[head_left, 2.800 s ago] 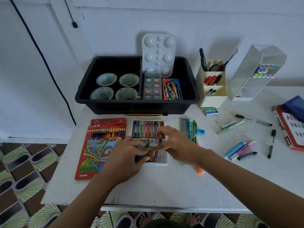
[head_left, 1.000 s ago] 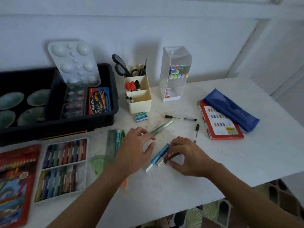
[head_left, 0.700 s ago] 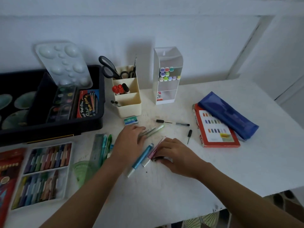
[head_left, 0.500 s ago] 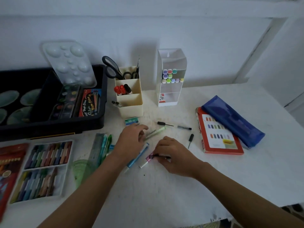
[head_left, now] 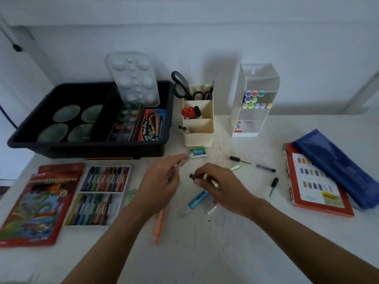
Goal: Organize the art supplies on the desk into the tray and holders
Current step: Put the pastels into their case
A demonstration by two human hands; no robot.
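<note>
Above the scuffed white desk point(head_left: 205, 253) by a pale wall point(head_left: 205, 37), the left hand point(head_left: 162, 182) grips a pale pen point(head_left: 183, 162), and the right hand point(head_left: 218, 184) pinches a black-capped marker point(head_left: 192, 176).

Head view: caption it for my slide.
Left hand holds a pale marker, right hand a black marker, above the desk.

A blue plastic marker point(head_left: 198, 199) lies flat mid-desk. A black plastic tray point(head_left: 90, 150) sits at ten o'clock, a cream compartmented holder point(head_left: 198, 138) at twelve.
</note>
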